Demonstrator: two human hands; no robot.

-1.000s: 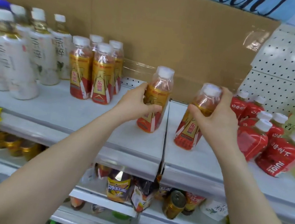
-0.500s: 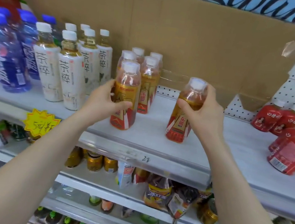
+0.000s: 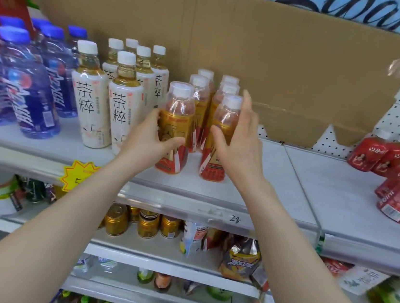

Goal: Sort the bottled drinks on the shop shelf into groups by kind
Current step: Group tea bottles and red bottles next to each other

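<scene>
- The left hand (image 3: 144,142) curls round the left amber bottle (image 3: 175,128), thumb across the label, and the bottle stands upright on the shelf (image 3: 265,184)
- The right hand (image 3: 241,141) holds nothing: its fingers are straight and together, with the palm set along the side of the right amber bottle (image 3: 216,153); we cannot tell whether it touches or lies just beside
- Change: half a second ago both bottles were gripped and stood apart from their kind, the right one well off to the side; now they stand side by side as the front row of the amber group (image 3: 214,87), and the right hand has uncurled from its bottle
- Neighbours: the white-label bottles (image 3: 92,93) stand just left of the amber group, the blue bottles (image 3: 25,84) beyond them, and the red bottles (image 3: 382,158) well apart on the right, several tilted or lying down
- Meaning: we judge the amber kind gathered in one block; the left hand has yet to let go, and the untidy red bottles look like the next group needing attention
</scene>
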